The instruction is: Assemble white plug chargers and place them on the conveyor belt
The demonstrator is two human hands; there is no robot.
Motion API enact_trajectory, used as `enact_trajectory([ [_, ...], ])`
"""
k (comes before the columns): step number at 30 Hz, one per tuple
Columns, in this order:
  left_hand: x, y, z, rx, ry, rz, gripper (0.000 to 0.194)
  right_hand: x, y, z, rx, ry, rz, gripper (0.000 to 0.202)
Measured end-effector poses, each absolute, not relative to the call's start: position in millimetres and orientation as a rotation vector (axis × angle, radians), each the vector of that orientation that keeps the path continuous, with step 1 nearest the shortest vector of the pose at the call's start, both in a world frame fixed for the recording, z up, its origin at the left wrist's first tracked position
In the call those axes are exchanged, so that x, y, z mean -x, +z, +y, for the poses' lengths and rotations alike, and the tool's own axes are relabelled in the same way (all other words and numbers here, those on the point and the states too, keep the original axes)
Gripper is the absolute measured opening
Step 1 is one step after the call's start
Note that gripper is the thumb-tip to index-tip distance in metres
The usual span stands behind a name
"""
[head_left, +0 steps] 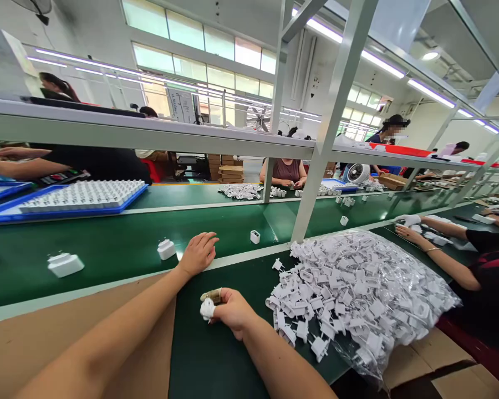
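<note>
My left hand is over the near edge of the green conveyor belt, palm down, fingers stretched out and holding nothing that shows. Just left of it a white plug housing lies on the belt. Over the green work surface, my right hand has its thumb and index finger together; coverings are on the fingertips, and whether a small part is between them is hidden. To its right spreads a large pile of white plug parts, partly in a clear plastic bag.
More white housings lie on the belt, one at far left and one ahead. A metal post rises beyond the pile. Cardboard covers the left side. Co-workers' hands and arms show at right and across the belt.
</note>
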State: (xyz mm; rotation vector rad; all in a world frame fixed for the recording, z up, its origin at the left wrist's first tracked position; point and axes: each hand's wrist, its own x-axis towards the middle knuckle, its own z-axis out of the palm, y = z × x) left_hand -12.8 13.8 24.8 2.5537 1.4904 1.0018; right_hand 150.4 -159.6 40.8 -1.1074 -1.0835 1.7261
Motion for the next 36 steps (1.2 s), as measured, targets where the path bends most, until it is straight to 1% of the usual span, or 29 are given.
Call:
enact_trajectory([
  [3,-18.4,37.1,34.1,-2.442,0.908,1.476,0.035,-148.4,35.0,-156.4,1.191,1.692,-1.171,0.050],
  [5,-44.0,39.8,52.1,-2.369,0.846,1.503,0.040,-149.1,32.4,-155.0,1.242,1.678,-1.228,0.041],
  [6,-56.9,39.2,61.3,-2.319,0.814,1.526,0.047,-150.6,31.7,-154.8,1.273,1.662,-1.270,0.036],
  [9,-91.1,32.7,84.5,-2.151,0.730,1.592,0.082,-158.8,32.9,-156.6,1.358,1.544,-1.429,0.024],
  [10,-100.0,29.9,89.6,-2.099,0.713,1.608,0.092,-162.0,34.4,-157.8,1.376,1.492,-1.489,0.022],
  [11,-107.4,27.3,93.0,-2.051,0.702,1.619,0.096,-165.0,36.2,-159.1,1.387,1.446,-1.547,0.022],
  [12,-113.1,25.0,94.8,-2.007,0.698,1.627,0.096,-167.4,38.0,-160.3,1.392,1.415,-1.600,0.022],
  [13,-117.2,23.2,94.9,-1.969,0.699,1.632,0.091,-169.4,39.8,-161.5,1.393,1.400,-1.646,0.022],
  [16,-118.8,22.5,87.7,-1.895,0.724,1.614,0.064,-173.0,43.0,-162.6,1.391,1.408,-1.710,0.019],
  [17,-115.5,23.9,83.3,-1.891,0.737,1.588,0.059,-174.2,43.1,-161.8,1.391,1.408,-1.704,0.018],
  [19,-102.6,28.7,71.6,-1.906,0.766,1.501,0.056,-177.7,42.6,-158.1,1.394,1.384,-1.653,0.015],
  [22,-69.2,35.5,43.4,-1.941,0.801,1.352,0.060,-185.3,42.2,-148.9,1.386,1.308,-1.517,0.014],
  [23,-55.8,36.4,29.8,-1.941,0.812,1.328,0.060,-187.8,42.6,-145.7,1.376,1.281,-1.460,0.017],
  [25,-29.8,35.0,-4.5,-1.917,0.834,1.333,0.057,-191.8,44.9,-140.6,1.346,1.255,-1.347,0.030],
  [27,-10.3,30.7,-46.4,-1.857,0.848,1.368,0.052,-193.8,48.9,-138.6,1.312,1.284,-1.270,0.043],
  [29,-0.8,26.4,-90.0,-1.819,0.851,1.415,0.051,-193.8,54.6,-140.3,1.271,1.353,-1.216,0.050],
  [32,-0.3,25.2,-142.5,-1.837,0.834,1.496,0.059,-190.3,63.2,-146.6,1.168,1.498,-1.097,0.049],
  [34,-0.2,28.1,-162.7,-1.869,0.832,1.460,0.074,-186.2,66.7,-150.5,1.122,1.540,-1.052,0.047],
  [36,4.7,31.3,-171.9,-1.893,0.849,1.320,0.096,-181.3,67.3,-153.1,1.129,1.497,-1.079,0.046],
])
